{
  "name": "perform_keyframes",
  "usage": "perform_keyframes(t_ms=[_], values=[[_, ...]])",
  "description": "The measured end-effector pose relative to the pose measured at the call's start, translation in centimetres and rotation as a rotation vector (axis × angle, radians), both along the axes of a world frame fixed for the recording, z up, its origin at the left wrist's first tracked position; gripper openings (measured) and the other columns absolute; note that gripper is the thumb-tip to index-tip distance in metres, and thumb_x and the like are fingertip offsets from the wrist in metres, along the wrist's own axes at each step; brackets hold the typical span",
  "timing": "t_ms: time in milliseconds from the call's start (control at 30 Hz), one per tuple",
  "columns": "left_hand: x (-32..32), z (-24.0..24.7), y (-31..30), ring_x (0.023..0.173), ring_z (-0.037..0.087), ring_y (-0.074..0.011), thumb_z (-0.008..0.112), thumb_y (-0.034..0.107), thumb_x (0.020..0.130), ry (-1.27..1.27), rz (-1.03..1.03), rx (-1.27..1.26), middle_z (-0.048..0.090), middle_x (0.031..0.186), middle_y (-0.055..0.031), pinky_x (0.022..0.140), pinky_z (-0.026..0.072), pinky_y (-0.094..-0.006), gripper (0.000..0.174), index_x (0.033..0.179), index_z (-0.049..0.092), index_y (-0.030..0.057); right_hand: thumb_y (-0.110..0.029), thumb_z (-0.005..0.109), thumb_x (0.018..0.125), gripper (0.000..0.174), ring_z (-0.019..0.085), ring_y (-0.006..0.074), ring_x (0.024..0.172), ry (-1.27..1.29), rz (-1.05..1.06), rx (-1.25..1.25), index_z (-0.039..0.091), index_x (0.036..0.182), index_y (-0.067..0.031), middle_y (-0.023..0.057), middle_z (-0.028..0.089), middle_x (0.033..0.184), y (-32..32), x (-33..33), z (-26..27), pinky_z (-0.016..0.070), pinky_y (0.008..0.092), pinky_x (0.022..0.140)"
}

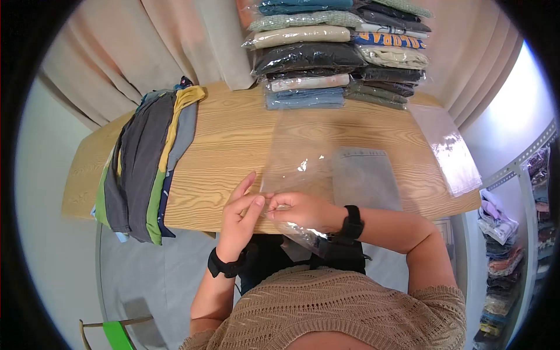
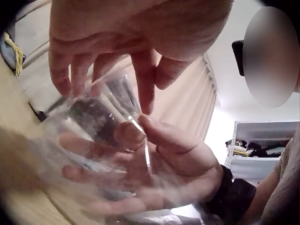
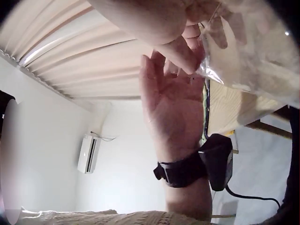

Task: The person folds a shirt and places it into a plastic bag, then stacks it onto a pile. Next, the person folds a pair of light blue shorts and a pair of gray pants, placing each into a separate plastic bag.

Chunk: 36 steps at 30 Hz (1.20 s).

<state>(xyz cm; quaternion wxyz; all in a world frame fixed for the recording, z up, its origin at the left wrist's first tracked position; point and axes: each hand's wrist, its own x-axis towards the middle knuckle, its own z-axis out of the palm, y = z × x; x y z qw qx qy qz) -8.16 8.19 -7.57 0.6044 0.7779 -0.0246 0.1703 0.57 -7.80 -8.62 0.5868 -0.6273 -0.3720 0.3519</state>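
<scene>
A clear plastic bag (image 1: 300, 154) stretches from the tabletop over its front edge toward the lap. My right hand (image 1: 303, 210) pinches the bag's edge between thumb and index finger; in the left wrist view its other fingers show through the film. My left hand (image 1: 237, 219) is close beside it, fingers extended at the bag's edge. The left wrist view has this left hand (image 2: 136, 28) above, its fingertips against the film and its thumb apart from the index finger. Just right of the bag, a flat grey rectangular piece (image 1: 366, 178) lies on the table.
On the table's left lies a pile of garments (image 1: 140, 163) in grey, yellow and green. Two tall stacks of bagged folded clothes (image 1: 309, 58) stand at the back. Flat clear bags (image 1: 446, 149) lie at the right edge. A shelf of clothes (image 1: 504, 262) stands right of the table (image 1: 227, 128).
</scene>
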Motion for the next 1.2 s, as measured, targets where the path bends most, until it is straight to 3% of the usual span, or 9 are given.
perform_keyframes(t_ms=[167,267,367,600,767,833,867,967,1200], values=[[-0.4,-1.1,1.2,0.122,0.044,-0.0309,0.055,0.014,0.088,-0.045,-0.054,0.120,0.052,0.125,-0.0206,0.100,0.0336,-0.0374,0.020,0.099,0.069,0.0032,-0.019,0.055,0.092,0.029,0.051,0.0128,0.105,0.293,0.138,-0.017,0.055,0.114,-0.0010,0.0082,0.058,0.114,2.1,0.4,-2.5,0.0395,0.0269,0.090],[-0.2,-1.3,1.2,0.120,0.047,-0.0290,0.056,0.014,0.088,0.046,0.010,0.232,0.054,0.123,-0.0209,0.098,0.0365,-0.0356,0.022,0.103,0.067,0.0016,-0.016,0.055,0.090,0.024,0.053,0.0129,0.093,0.277,0.100,-0.031,0.058,0.108,0.0004,0.0047,0.060,0.102,3.1,0.4,-3.8,0.0408,0.0272,0.086],[0.2,-2.8,2.1,0.115,0.051,-0.0259,0.055,0.010,0.088,0.044,0.175,0.209,0.053,0.124,-0.0193,0.093,0.0409,-0.0323,0.028,0.113,0.061,0.0002,-0.020,0.054,0.091,0.029,0.052,0.0134,0.098,0.061,0.118,-0.233,0.058,0.112,0.0005,0.0054,0.059,0.107,2.4,0.3,-1.5,0.0399,0.0269,0.089],[-0.3,-4.0,5.4,0.097,0.057,-0.0152,0.046,-0.004,0.080,0.210,0.404,-0.327,0.055,0.121,-0.0103,0.075,0.0468,-0.0227,0.050,0.130,0.043,-0.0050,-0.022,0.053,0.092,0.034,0.047,0.0133,0.113,0.285,0.054,-0.149,0.056,0.117,-0.0004,0.0069,0.055,0.120,-2.5,1.0,2.0,0.0366,0.0264,0.095],[-1.0,-5.3,7.7,0.096,0.056,-0.0128,0.046,-0.004,0.081,0.207,0.463,-0.456,0.050,0.128,-0.0107,0.073,0.0463,-0.0227,0.051,0.132,0.041,-0.0032,-0.011,0.054,0.090,0.031,0.049,0.0127,0.107,0.104,-0.469,-0.064,0.053,0.119,-0.0012,0.0040,0.056,0.114,-9.5,1.6,5.3,0.0373,0.0264,0.094],[-1.1,-4.7,7.7,0.085,0.056,-0.0106,0.051,-0.001,0.084,0.058,0.563,-0.507,0.057,0.114,-0.0099,0.070,0.0450,-0.0213,0.048,0.132,0.042,-0.0030,-0.009,0.057,0.088,0.034,0.050,0.0129,0.103,0.065,-0.678,-0.029,0.051,0.120,-0.0006,0.0041,0.056,0.109,-13.2,4.0,3.5,0.0386,0.0262,0.092],[-1.2,-5.0,8.4,0.099,0.055,-0.0143,0.049,-0.001,0.084,0.083,0.565,-0.505,0.049,0.129,-0.0112,0.071,0.0462,-0.0231,0.049,0.132,0.041,-0.0036,-0.009,0.059,0.086,0.037,0.050,0.0132,0.101,-0.026,-0.763,-0.017,0.050,0.121,0.0001,0.0045,0.056,0.107,-15.2,5.2,2.3,0.0393,0.0261,0.090],[-1.0,-5.9,10.7,0.107,0.052,-0.0159,0.048,-0.001,0.084,0.066,0.535,-0.488,0.046,0.132,-0.0112,0.072,0.0457,-0.0227,0.049,0.133,0.041,-0.0027,-0.013,0.064,0.083,0.045,0.050,0.0144,0.100,0.126,-1.092,-0.119,0.047,0.121,0.0038,0.0074,0.055,0.105,-18.5,6.6,0.9,0.0398,0.0255,0.089],[1.2,-6.5,14.4,0.110,0.051,-0.0161,0.050,0.006,0.085,0.200,0.578,-0.327,0.047,0.131,-0.0107,0.085,0.0412,-0.0258,0.048,0.132,0.043,-0.0002,-0.019,0.070,0.079,0.053,0.055,0.0166,0.095,0.151,-1.060,-0.455,0.046,0.117,0.0092,0.0119,0.057,0.103,-20.2,5.9,-0.2,0.0470,0.0272,0.079]])
